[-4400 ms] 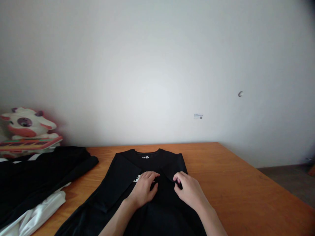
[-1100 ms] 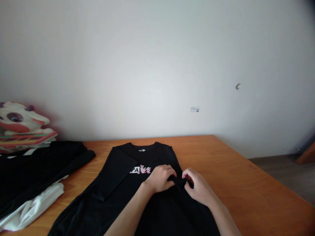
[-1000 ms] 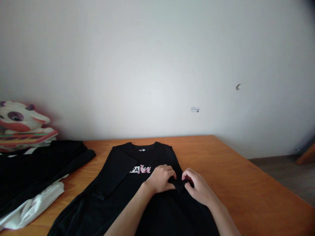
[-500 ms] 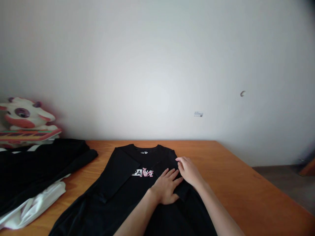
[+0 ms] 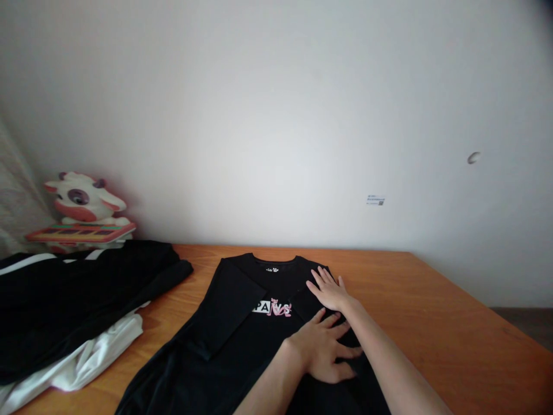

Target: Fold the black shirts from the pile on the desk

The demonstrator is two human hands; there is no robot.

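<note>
A black T-shirt [image 5: 233, 328] lies spread on the wooden table, its collar toward the wall and both sleeves folded inward over the chest. White lettering and a pink cartoon figure [image 5: 280, 308] show between the sleeves. My left hand [image 5: 324, 349] rests on the shirt's right side with fingers spread. Farther up, my right hand [image 5: 330, 290] lies flat near the right shoulder, over the folded sleeve. Neither hand grips the cloth. The shirt's lower hem is out of view.
Left of the shirt lie a heap of black clothing [image 5: 86, 300] and a white garment [image 5: 95, 360]. Behind them stands a cow-shaped toy keyboard [image 5: 86, 202] against the wall. The wooden table [image 5: 432, 340] extends to the right. A small label [image 5: 375, 200] is on the wall.
My right hand has gone from pinching at the shirt's shoulder edge to lying flat on it. My left hand has slid down toward me. The view has turned slightly left.
</note>
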